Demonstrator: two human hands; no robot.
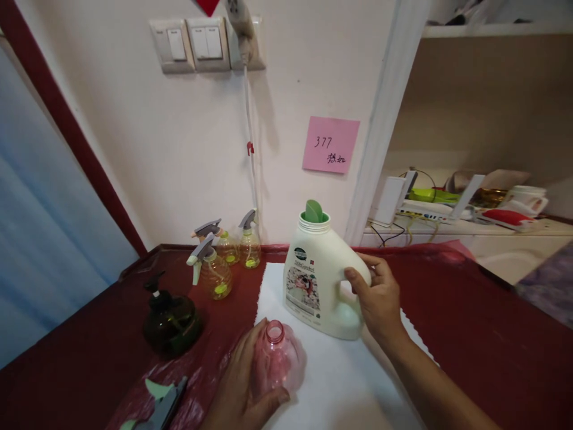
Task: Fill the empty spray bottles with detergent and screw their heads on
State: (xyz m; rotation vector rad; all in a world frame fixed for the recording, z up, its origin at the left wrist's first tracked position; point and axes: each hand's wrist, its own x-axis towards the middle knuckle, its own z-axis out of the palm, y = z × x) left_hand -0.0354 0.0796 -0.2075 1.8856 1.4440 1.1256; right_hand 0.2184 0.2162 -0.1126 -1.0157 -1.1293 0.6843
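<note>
Nearest, to the left of the left fingers, lies one loose spray head [165, 406] on the dark red counter [470, 334]. The left hand [239, 382] has its fingers and thumb curled round one pink bottle [280, 364], its mouth uncovered, on or just above the white sheet [326, 382]. Beyond them, the right hand [380, 292] grips the handle of one cream jug [308, 280], held roughly upright with a green spout [314, 212] in its open neck; whether its base touches the sheet I cannot tell. To do this hold well, I'd keep the left fingers low and light — the thin wall may give if squeezed — and the right thumb firm over the handle. Farther out, left of both sets of fingers, stand one dark pump bottle [172, 328] and, behind it, three clear spray bottles [217, 278].
</note>
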